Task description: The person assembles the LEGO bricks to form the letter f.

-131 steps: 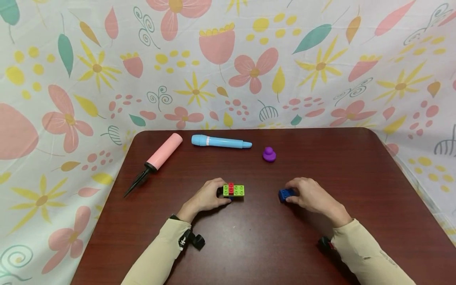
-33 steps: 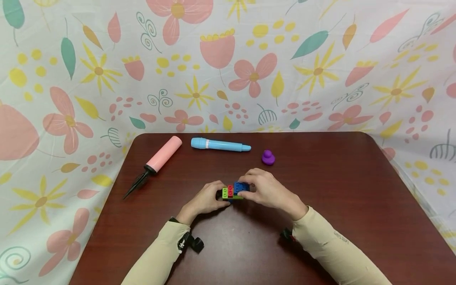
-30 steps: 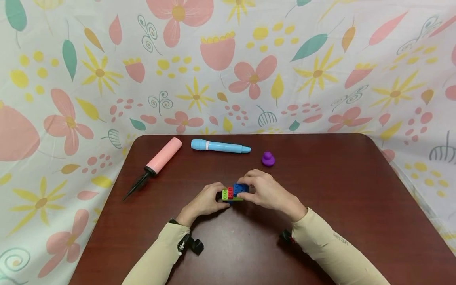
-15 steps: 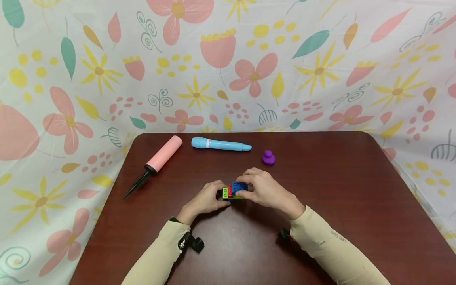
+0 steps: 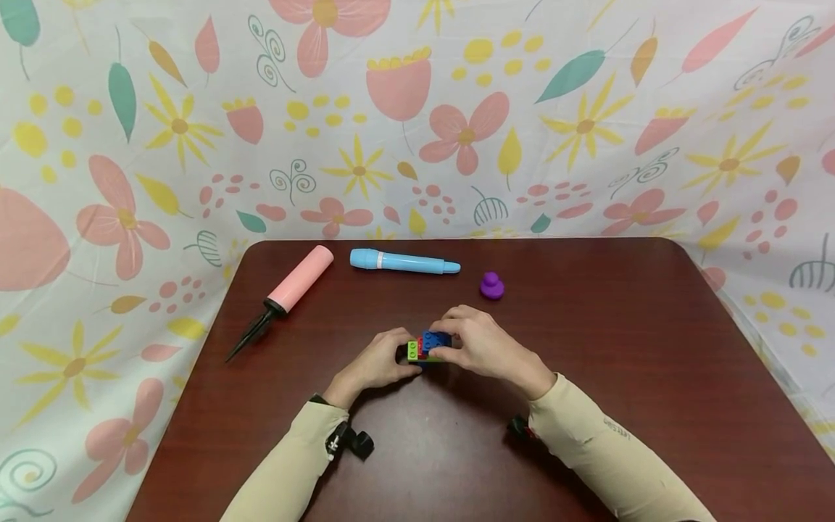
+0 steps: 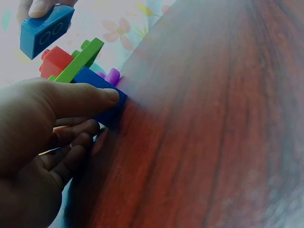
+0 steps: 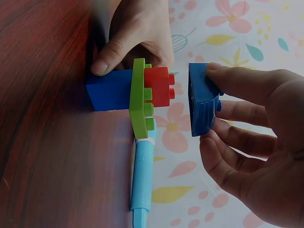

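A small stack of toy building bricks stands on the brown table (image 5: 430, 464). Its base is a blue brick (image 7: 110, 90), topped by a flat lime-green plate (image 7: 137, 99) with a red brick (image 7: 157, 87) on it. My left hand (image 5: 377, 361) grips the base brick between thumb and fingers. Above the red brick, my right hand (image 5: 491, 351) pinches a second blue brick (image 7: 202, 99), whose far side slopes in the right wrist view. A gap shows there between this brick and the red one; the left wrist view (image 6: 46, 32) also has the held brick clear of the stack.
A pink hand pump (image 5: 301, 279) with a black nozzle lies at the back left. Beside it is a light-blue microphone-shaped stick (image 5: 411, 262). A purple duck-shaped toy (image 5: 492, 286) sits behind the right hand. Flowered cloth (image 5: 417, 145) hangs behind the table.
Over the earlier frames, my right hand has carried the blue brick from the table's right side to above the stack. Lately it shifts slightly left. My left hand stays on the stack.
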